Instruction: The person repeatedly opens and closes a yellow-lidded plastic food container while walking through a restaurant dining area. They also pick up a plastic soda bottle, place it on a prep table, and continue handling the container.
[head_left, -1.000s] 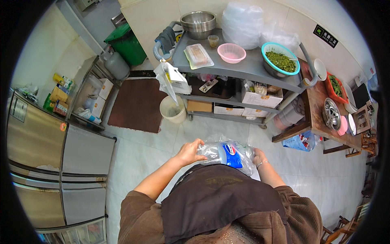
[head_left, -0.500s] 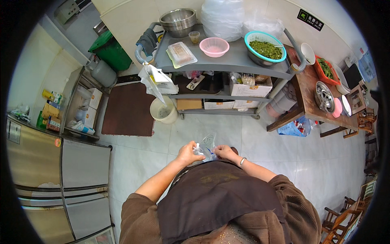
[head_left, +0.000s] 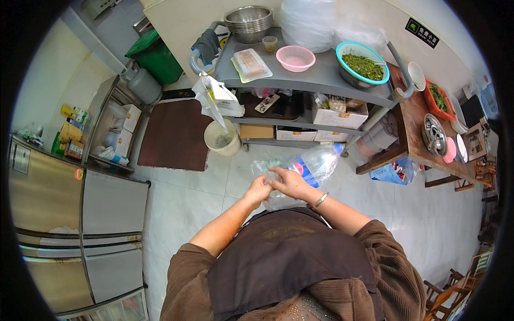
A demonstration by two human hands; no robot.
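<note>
A large clear plastic bottle (head_left: 319, 163) with a blue cap and blue label lies slantwise in front of me, its cap toward the far right. Thin clear plastic (head_left: 261, 167) spreads around its near left part; I cannot tell whether this is a bag. My left hand (head_left: 259, 191) is closed on the clear plastic. Over the bottle's near part lies my right hand (head_left: 292, 183), fingers bent and meeting the left fingertips, pinching the plastic there. A silver bangle (head_left: 321, 199) circles my right wrist.
A grey cart (head_left: 316, 88) ahead carries steel bowls (head_left: 249, 21), a pink basin (head_left: 295, 58) and a turquoise colander of chopped greens (head_left: 362, 67). Beside it are a white bucket (head_left: 222, 140) and a wooden table (head_left: 399, 120). Steel refrigerators (head_left: 111, 224) stand at left.
The bottle with its blue cap now shows beyond my right hand. Both hands have come together and moved slightly up, the right one over the left fingertips. The view has shifted a little.
</note>
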